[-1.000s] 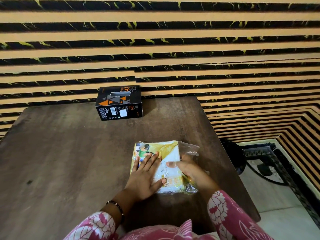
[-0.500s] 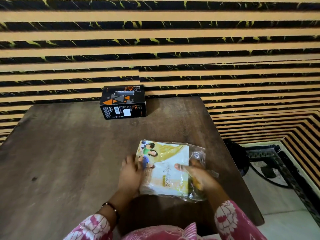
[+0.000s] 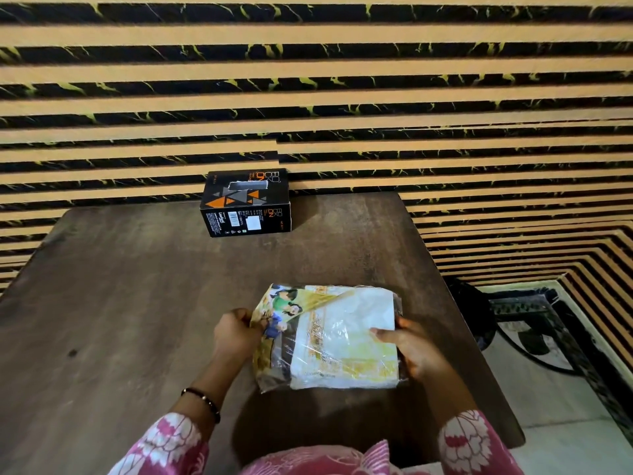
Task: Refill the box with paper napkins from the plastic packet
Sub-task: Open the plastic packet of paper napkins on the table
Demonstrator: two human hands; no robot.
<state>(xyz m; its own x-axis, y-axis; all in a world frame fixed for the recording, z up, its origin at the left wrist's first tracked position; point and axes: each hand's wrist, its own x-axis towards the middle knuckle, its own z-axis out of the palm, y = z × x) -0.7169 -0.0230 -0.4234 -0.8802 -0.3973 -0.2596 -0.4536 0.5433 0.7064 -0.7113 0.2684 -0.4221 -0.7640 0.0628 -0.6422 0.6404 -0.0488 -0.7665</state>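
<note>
The plastic packet [image 3: 329, 337] of paper napkins [image 3: 346, 337] is held just above the near part of the table [image 3: 120, 303], toward its right edge. Its left end is pinched by the left hand [image 3: 236, 334], whose fingers are curled round the printed film; the fingertips are hidden behind the wrapper, so the exact hold cannot be made out. The right end is gripped by the right hand [image 3: 411, 351], thumb laid on top and the other fingers tucked under the packet, where they are only partly seen. The white stack of napkins is seen through the clear film, and a dark gap is shown between the stack and the packet's left end. The print on the wrapper is creased and too blurred to be read beyond a cartoon picture at the far left corner.

The box [image 3: 246, 202], black with orange and grey triangles, is set at the table's far edge, against the striped wall [image 3: 308, 97], well apart from the packet. A slot is seen in its top face; what lies inside cannot be told.

A beaded bracelet [image 3: 202, 399] is worn on the left wrist. Both pink floral sleeves [image 3: 472, 443] are cut off by the bottom edge of the view. Off the table's right edge, a dark metal frame [image 3: 534, 317] on the floor is only partly visible
</note>
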